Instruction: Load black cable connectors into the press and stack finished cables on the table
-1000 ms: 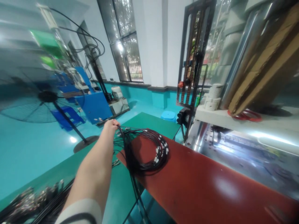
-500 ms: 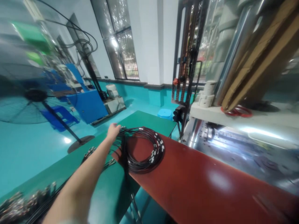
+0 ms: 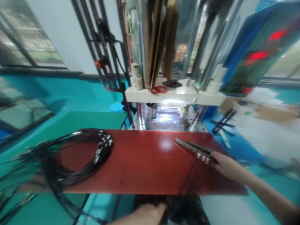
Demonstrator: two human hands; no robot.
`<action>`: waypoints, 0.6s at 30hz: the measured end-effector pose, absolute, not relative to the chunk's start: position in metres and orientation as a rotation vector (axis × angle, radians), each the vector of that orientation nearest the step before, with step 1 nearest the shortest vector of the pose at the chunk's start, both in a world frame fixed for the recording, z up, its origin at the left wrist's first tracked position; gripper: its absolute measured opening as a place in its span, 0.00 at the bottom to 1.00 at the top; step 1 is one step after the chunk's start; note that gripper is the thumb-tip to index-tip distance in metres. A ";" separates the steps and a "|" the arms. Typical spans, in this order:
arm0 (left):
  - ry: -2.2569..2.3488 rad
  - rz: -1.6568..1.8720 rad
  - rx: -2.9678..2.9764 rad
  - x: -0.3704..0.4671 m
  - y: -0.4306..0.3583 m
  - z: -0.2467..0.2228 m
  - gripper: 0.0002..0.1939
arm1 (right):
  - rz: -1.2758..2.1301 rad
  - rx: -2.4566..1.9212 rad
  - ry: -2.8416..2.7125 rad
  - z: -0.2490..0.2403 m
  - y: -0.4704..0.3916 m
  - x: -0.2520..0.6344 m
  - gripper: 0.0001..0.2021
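Right hand (image 3: 226, 167) lying on right end of red board (image 3: 150, 162), fingers closing around bunch of cable ends (image 3: 194, 149) (metal tips pointing up-left across board, black leads trailing down toward near edge). Left hand (image 3: 145, 214) sitting low at near edge, touching dark bundle (image 3: 185, 207) below board; grip blurred, cannot tell whether closed. Hands well apart. Cable coil (image 3: 77, 159) resting on left end of board, loose strands hanging off left edge over green table (image 3: 77, 120). Machine (image 3: 168, 93) standing behind board.
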State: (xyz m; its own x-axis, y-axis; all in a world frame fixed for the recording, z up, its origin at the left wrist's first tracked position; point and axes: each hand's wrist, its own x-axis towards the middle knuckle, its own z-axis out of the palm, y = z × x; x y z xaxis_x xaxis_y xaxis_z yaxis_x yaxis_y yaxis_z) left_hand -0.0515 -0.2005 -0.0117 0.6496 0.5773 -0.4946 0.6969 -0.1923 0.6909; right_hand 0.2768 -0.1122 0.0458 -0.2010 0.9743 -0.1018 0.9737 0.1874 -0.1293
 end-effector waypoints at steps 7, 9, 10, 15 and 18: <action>0.840 0.051 1.156 0.004 -0.202 -0.033 0.22 | 0.457 -1.890 -2.245 0.053 -0.083 0.263 0.08; 0.774 0.115 1.082 0.015 -0.197 -0.023 0.24 | 0.476 -1.839 -2.227 0.057 -0.066 0.258 0.10; 0.761 0.149 1.067 0.020 -0.193 -0.015 0.25 | 0.488 -1.814 -2.220 0.059 -0.055 0.254 0.10; 0.795 0.265 0.901 0.033 -0.150 0.036 0.24 | 0.526 -1.692 -2.211 0.068 0.021 0.233 0.14; 0.788 0.301 0.841 0.031 -0.112 0.055 0.20 | 0.519 -1.688 -2.201 0.072 0.072 0.220 0.09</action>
